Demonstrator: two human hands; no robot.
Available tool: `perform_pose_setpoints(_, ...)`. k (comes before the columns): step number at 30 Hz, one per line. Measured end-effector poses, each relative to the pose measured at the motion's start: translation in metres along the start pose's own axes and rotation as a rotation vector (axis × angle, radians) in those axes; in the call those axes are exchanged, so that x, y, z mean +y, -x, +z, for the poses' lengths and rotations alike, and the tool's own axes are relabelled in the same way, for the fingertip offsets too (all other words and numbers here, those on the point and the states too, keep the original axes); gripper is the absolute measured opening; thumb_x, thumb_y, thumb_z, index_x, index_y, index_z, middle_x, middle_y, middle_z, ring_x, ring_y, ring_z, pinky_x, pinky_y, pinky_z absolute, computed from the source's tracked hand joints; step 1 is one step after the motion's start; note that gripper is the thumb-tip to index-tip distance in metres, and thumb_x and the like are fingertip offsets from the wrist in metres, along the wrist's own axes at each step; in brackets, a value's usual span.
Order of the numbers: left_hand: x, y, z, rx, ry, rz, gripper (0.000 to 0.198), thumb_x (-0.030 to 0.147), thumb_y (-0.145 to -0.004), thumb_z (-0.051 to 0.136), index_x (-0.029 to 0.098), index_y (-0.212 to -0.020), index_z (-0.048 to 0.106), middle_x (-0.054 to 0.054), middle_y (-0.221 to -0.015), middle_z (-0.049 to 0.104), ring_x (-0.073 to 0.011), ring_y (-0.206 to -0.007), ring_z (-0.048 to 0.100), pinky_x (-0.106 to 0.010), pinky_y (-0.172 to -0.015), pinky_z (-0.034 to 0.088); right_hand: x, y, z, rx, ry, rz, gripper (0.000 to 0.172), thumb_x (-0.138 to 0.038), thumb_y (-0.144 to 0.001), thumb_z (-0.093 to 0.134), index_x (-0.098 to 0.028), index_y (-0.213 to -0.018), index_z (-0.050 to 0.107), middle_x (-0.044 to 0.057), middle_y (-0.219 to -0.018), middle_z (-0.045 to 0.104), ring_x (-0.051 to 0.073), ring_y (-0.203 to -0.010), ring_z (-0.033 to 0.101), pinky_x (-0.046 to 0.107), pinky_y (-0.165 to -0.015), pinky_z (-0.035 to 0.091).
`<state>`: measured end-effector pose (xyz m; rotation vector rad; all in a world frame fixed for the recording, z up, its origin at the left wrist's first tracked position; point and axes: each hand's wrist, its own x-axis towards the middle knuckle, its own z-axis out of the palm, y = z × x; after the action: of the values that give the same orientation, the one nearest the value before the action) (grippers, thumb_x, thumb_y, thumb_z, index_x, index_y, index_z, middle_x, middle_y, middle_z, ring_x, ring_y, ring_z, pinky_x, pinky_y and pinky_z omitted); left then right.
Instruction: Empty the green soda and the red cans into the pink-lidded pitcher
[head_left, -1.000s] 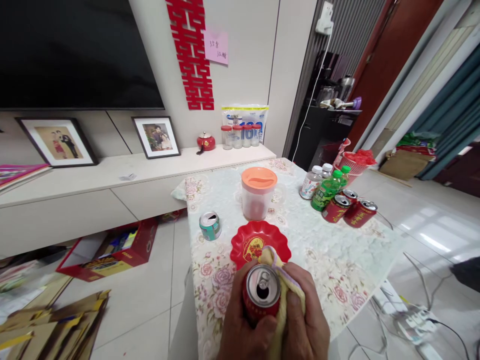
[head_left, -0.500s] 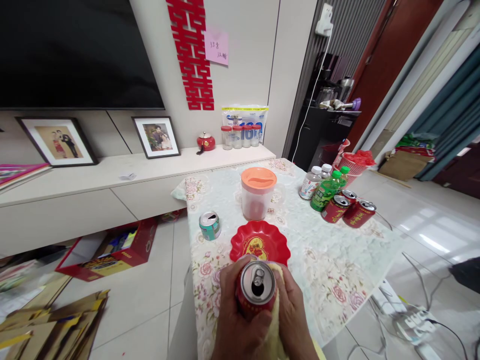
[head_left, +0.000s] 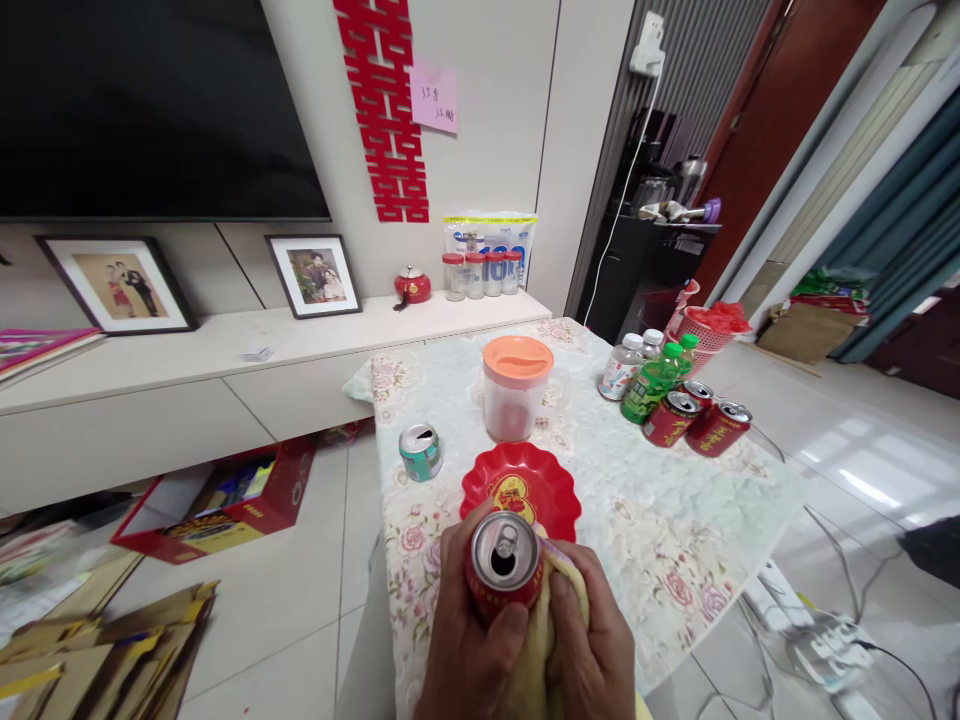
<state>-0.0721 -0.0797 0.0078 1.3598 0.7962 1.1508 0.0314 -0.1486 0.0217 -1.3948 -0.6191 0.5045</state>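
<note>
An opened red drink can (head_left: 505,560) is upright in my left hand (head_left: 469,640), whose fingers and thumb wrap its side. My right hand (head_left: 589,625) grips a yellow cloth (head_left: 551,620), bunched against the can's right side. Part of the cloth is hidden under the fingers. Just beyond the hands lies a red scalloped plate (head_left: 555,490) with a yellow print. Behind the plate stands a clear plastic container (head_left: 514,405) with an orange lid. A short teal can (head_left: 420,453) sits at the table's left side.
Several red cans (head_left: 718,430), green bottles (head_left: 652,385) and white-capped bottles (head_left: 621,368) stand at the table's right. A pink basket (head_left: 701,330) is behind them. Power strips and cables (head_left: 825,640) lie on the floor at right; flattened cardboard (head_left: 112,650) lies at left.
My right hand has shifted slightly outward from the can, and more of the yellow cloth shows between the hands. The can has moved slightly left in my left hand.
</note>
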Motion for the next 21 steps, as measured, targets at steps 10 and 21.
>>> perform_pose_setpoints(10,0.015,0.001,0.009,-0.164,0.104,-0.067,0.062,0.032,-0.077,0.081,0.023,-0.137,0.070,-0.011,-0.133,0.074,-0.0372,-0.128,0.070,-0.048,-0.113,0.059,-0.003,-0.034,-0.019,-0.198,-0.062,0.059,0.039,-0.060,-0.104,0.062,-0.027,-0.115,0.080,0.007,-0.110,0.079,0.021,-0.099,0.074,0.032,-0.091,0.062)
perform_pose_setpoints(21,0.021,0.005,0.021,0.074,0.112,-0.029,0.061,0.060,-0.079,0.084,0.024,-0.125,0.067,-0.008,-0.117,0.072,-0.0299,-0.106,0.069,-0.043,-0.097,0.060,0.002,-0.034,-0.008,-0.219,-0.128,0.203,0.050,-0.070,-0.095,0.069,-0.023,-0.104,0.083,0.009,-0.101,0.081,0.026,-0.094,0.076,0.041,-0.090,0.064)
